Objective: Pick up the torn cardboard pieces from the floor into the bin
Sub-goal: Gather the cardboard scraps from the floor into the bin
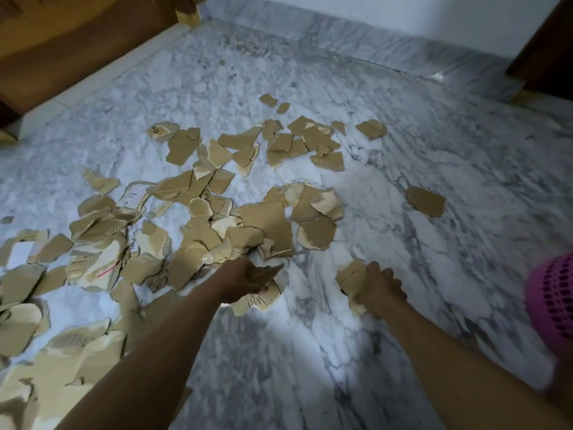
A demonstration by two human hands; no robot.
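Several torn brown cardboard pieces (266,221) lie scattered over the grey marble floor, thickest at the left and centre. My left hand (240,279) is closed on a few cardboard pieces (263,297) low over the floor. My right hand (379,288) grips another cardboard piece (350,276) just to the right. The pink perforated bin (552,302) shows at the right edge, beside my right forearm, only partly in view.
A lone cardboard piece (425,200) lies apart at the right. Wooden furniture (62,41) stands at the back left, with a dark wooden leg (545,54) at the back right. A marble skirting and white wall run along the back.
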